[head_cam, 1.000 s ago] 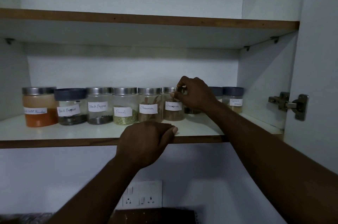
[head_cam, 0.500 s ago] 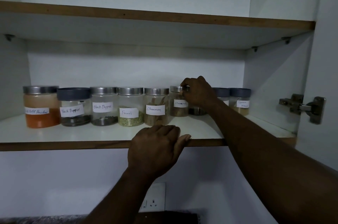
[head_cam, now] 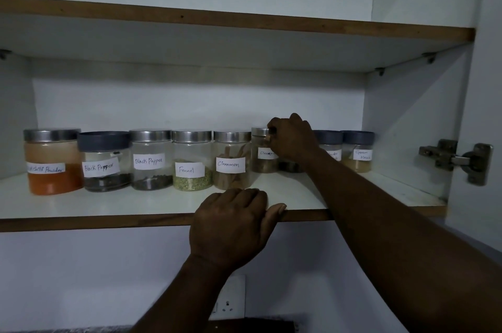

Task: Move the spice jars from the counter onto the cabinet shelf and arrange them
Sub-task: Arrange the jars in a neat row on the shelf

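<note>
Nine jars, by my count, crowd the shelf (head_cam: 81, 207) ahead of my hands. My right hand (head_cam: 292, 139) is clamped on the lid of one cinnamon jar (head_cam: 262, 153); my left hand (head_cam: 231, 224) grips the shelf edge, holding nothing. A shove leftward could knock the neighbouring cinnamon jar (head_cam: 231, 161). Under my right palm sits another jar I cannot see well; my wrist could tip it.

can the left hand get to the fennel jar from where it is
Probably yes: the left hand rests on the shelf's front edge, and the shelf between it and the fennel jar is bare. The right hand is further right.
</note>
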Tool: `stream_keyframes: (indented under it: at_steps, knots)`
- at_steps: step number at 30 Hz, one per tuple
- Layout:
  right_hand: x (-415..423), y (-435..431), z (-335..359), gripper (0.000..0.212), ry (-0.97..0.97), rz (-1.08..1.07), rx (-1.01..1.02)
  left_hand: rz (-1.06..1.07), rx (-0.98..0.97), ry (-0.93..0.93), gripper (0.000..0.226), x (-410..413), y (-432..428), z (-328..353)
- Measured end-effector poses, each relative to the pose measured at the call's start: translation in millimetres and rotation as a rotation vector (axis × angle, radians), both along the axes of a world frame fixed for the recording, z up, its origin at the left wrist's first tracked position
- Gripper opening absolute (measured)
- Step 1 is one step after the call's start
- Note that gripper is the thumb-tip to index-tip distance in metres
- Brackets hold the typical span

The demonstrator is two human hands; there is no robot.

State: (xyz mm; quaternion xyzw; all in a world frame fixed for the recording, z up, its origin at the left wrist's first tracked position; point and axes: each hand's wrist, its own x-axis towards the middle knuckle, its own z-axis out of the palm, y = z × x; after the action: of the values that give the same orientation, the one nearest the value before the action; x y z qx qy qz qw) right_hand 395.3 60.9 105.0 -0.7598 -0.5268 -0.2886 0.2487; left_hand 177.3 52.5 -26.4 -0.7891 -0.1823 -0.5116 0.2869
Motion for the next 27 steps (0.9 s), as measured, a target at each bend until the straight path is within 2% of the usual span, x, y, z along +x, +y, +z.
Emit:
stream_keyframes:
  at_steps: [3,5,7,10,13,16,18,22,27]
  knots:
    - [1.7,0.0,-3.2,0.038,-0.015,0.003,-0.015,0.002,-0.003,0.0,0.047,0.1,0.2,-0.4]
    - [4.3,-3.0,-3.9,0.048,0.014,0.031,0.033,0.003,-0.026,0.014,0.048,0.3,0.3,0.2]
    - [5.1,-10.3,-0.9,0.058,0.078,0.065,0.237,0.005,-0.057,0.035,0.049,0.5,-0.3,1.7]
    - [-2.4,-19.8,-0.2,0.055,0.079,0.135,0.441,0.005,-0.103,0.063,0.053,-3.2,-2.5,5.9]
    - [-26.9,-24.2,-7.2,0.046,0.205,0.354,0.363,0.013,-0.126,0.093,0.057,-9.1,-5.3,9.3]
    - [-59.6,-25.4,-18.8,0.057,0.198,0.509,0.234,-0.005,-0.128,0.112,0.057,-19.7,-5.6,10.8]
    - [-72.7,-21.3,-26.3,0.061,0.075,0.474,0.192,-0.022,-0.098,0.101,0.054,-29.8,-0.8,9.2]
    - [-80.9,-18.4,-27.3,0.053,-0.06,0.348,0.206,-0.018,-0.064,0.061,0.05,-62.4,18.2,0.5]
    - [-79.2,-7.8,-21.0,0.044,0.021,0.276,0.14,-0.017,-0.056,0.041,0.05,-84.9,40.3,-11.9]
